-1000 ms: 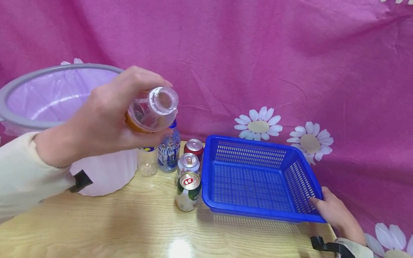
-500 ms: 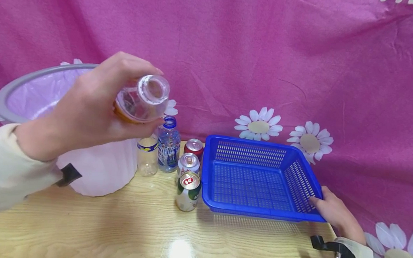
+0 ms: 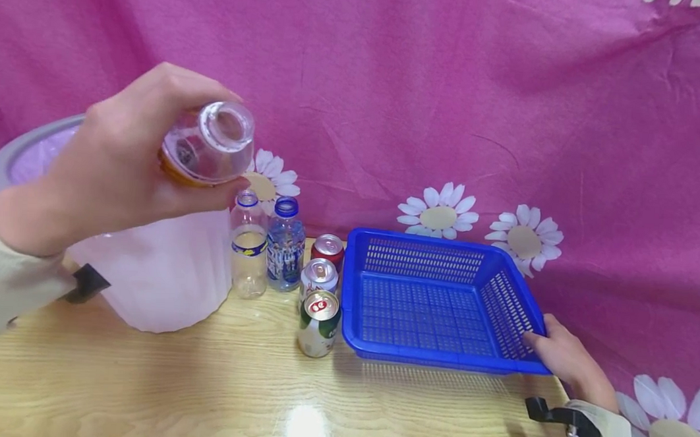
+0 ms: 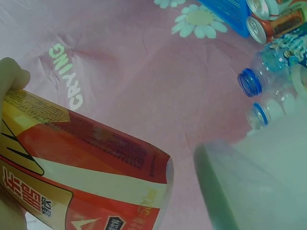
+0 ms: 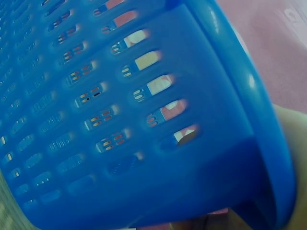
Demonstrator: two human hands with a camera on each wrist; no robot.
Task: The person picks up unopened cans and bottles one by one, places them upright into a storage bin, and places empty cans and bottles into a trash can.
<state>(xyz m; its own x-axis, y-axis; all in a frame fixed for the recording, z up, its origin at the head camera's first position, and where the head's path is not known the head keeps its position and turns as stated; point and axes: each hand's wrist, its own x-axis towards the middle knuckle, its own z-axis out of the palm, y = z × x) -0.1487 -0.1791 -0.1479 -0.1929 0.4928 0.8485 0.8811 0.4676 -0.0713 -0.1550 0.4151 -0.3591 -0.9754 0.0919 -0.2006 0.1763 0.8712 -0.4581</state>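
My left hand grips a capless plastic bottle, its open mouth facing the head camera, in front of the white bin. The left wrist view shows that bottle's red, yellow and white label beside the bin's blurred grey rim. Far right, my right hand holds the right rim of a blue plastic basket, thumb over the edge; its other fingers are hidden. The basket's slotted wall fills most of the right wrist view.
Two capless clear bottles, one with a yellow-blue band and one with a blue neck, stand right of the bin. Between them and the basket are a green-white can, a pale can and a red can. Pink cloth hangs behind.
My left hand has carried the bottle up and to the left, uncovering the two standing bottles and covering more of the bin's opening. The right hand and basket stay put.
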